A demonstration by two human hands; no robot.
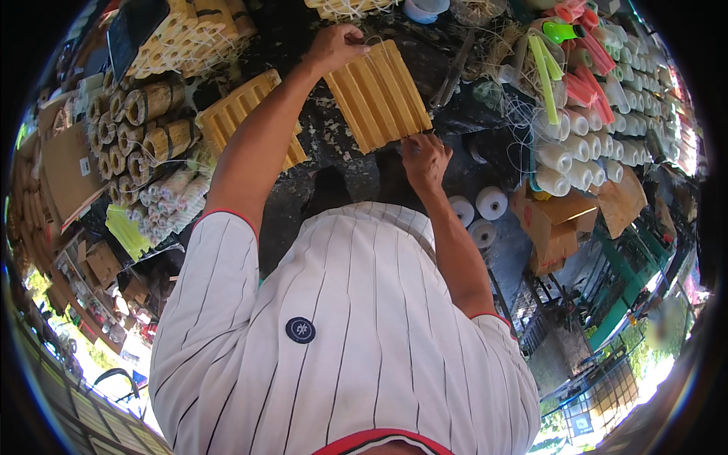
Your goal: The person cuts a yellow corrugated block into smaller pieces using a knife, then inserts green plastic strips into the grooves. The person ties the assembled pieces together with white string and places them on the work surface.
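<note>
A yellow ridged panel point(378, 97) with long parallel grooves lies tilted on the dark, paint-flecked work surface in front of me. My left hand point(336, 50) is at its far left corner, fingers pinched together. From those fingertips a thin pale string point(373, 39) loops over the panel's far edge. At the near right corner, my right hand point(426, 161) has its fingers curled closed against the edge. Whatever they pinch is too small to make out. A second ridged yellow panel point(241, 106) lies to the left, partly hidden behind my left forearm.
Bundled bamboo-like tubes point(144, 114) and plastic-wrapped rolls point(176, 193) are stacked at left. On the right stand rows of white rolls point(580, 155), a green bottle point(560, 32) and red strips point(590, 87). White thread cones point(491, 203) and a cardboard box point(557, 221) sit lower right.
</note>
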